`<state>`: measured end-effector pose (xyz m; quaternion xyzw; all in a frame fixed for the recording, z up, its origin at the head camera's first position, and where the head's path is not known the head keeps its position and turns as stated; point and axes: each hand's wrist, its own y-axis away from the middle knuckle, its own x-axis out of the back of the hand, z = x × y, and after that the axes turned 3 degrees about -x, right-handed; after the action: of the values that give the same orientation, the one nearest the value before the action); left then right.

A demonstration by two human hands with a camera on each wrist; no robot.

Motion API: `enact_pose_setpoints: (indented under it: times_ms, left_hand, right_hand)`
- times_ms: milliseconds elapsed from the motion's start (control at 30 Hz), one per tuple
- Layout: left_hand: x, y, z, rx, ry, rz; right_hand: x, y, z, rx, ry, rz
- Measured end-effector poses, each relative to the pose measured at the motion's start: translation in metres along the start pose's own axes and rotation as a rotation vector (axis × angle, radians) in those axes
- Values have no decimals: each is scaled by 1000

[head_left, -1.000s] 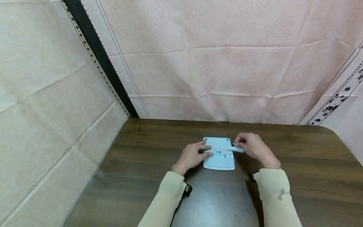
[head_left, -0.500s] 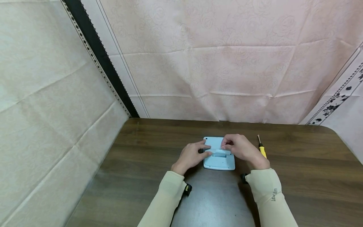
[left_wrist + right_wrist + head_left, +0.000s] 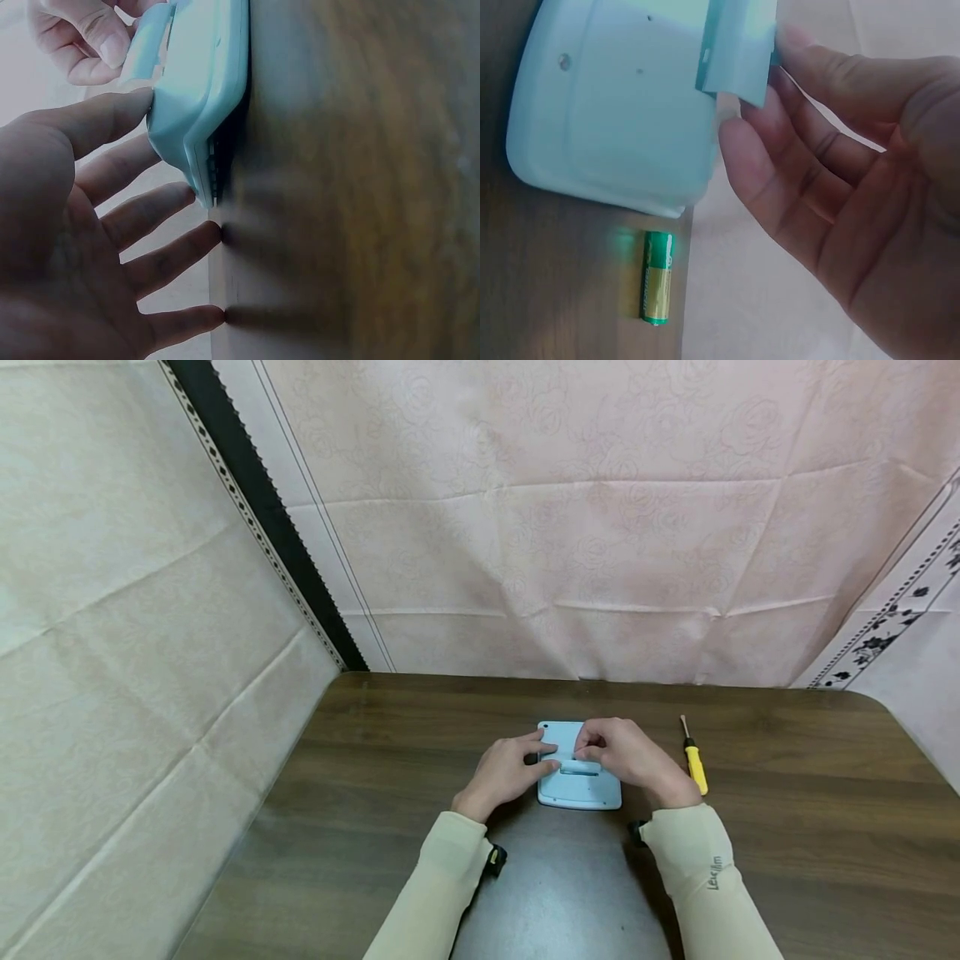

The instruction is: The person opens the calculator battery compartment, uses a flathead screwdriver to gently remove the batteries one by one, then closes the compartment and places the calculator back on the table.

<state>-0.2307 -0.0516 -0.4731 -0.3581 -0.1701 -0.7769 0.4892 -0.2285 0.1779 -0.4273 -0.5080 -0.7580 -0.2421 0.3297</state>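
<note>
A light blue, calculator-shaped device (image 3: 581, 795) lies back side up on the table, screw holes showing. My left hand (image 3: 507, 774) rests at its left side, thumb and forefinger touching the casing, other fingers spread straight in the left wrist view. A long light blue battery cover (image 3: 739, 56) stands raised over the back of the device. My right hand (image 3: 628, 756) pinches that cover between thumb and fingers; the exact contact is partly hidden. Beside the device, a green and gold battery (image 3: 658, 277) lies on the wood in the right wrist view.
To the right, a screwdriver (image 3: 696, 767) with a yellow handle lies on the brown wooden table (image 3: 375, 827). Pale patterned cloth (image 3: 600, 543) hangs along the table's back edge, and more cloth (image 3: 150, 693) hangs at the left.
My right hand has moved left from the device's right edge to over its middle. The cover, which jutted past that edge, now sits farther left. The screwdriver has come into sight.
</note>
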Motion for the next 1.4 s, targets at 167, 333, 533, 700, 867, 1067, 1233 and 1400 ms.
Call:
enact_pose_setpoints:
  times_ms: [167,333,533,700,867,1067,1233,1400]
  left_hand:
    - [0,0,-1,-2,11,-7]
    - [-1,0,-1,2,11,-8]
    - [-1,0,-1,5,22,-9]
    - [-1,0,-1,1,17,-8]
    - [0,0,-1,1,8,-12]
    - [0,0,-1,-2,6,-13]
    - [0,0,-1,1,3,-9]
    - [-1,0,0,-1,-3,-3]
  right_hand:
    - [-5,-1,-1,23,9,-4]
    - [-7,-2,0,24,12,-7]
    - [-8,-3,1,14,20,-8]
    - [-8,-4,1,48,35,-3]
    - [-8,-3,-1,72,46,9]
    - [-9,-4,1,96,65,30]
    - [-11,-4,3,118,86,46]
    - [-9,-3,2,123,108,56]
